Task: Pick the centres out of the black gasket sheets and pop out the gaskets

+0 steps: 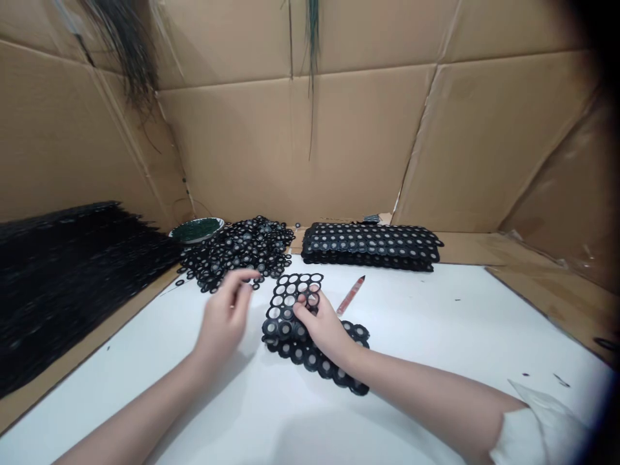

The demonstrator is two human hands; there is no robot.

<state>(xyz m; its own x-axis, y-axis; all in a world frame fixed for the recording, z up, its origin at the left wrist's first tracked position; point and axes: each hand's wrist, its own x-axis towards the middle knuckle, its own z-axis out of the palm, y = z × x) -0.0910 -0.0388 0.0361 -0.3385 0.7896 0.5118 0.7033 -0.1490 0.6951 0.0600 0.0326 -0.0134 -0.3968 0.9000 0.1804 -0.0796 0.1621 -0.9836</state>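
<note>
My right hand [325, 328] is closed on a black perforated sheet [285, 280], thumb on top and fingers around its right edge. White table shows through the round holes in the sheet's far rows. Dark rings with grey centres fill the nearer rows [310, 356], which bend down toward me. By the fingertips is a dark ring [313, 299]; whether it is held or set in the sheet is unclear. My left hand [225, 316], slightly blurred, hovers left of the sheet, thumb and forefinger apart. Just beyond it spreads a heap of small black rings [242, 248].
A bowl of dark green bits [196, 228] stands behind the heap. Folded black ring sheets [371, 245] lie at the back, with a red-labelled pen-like tool [351, 295] in front. A tall black stack [72, 278] fills the left side. Cardboard walls [300, 142] enclose the white table [421, 329]; dark strands [312, 39] hang down.
</note>
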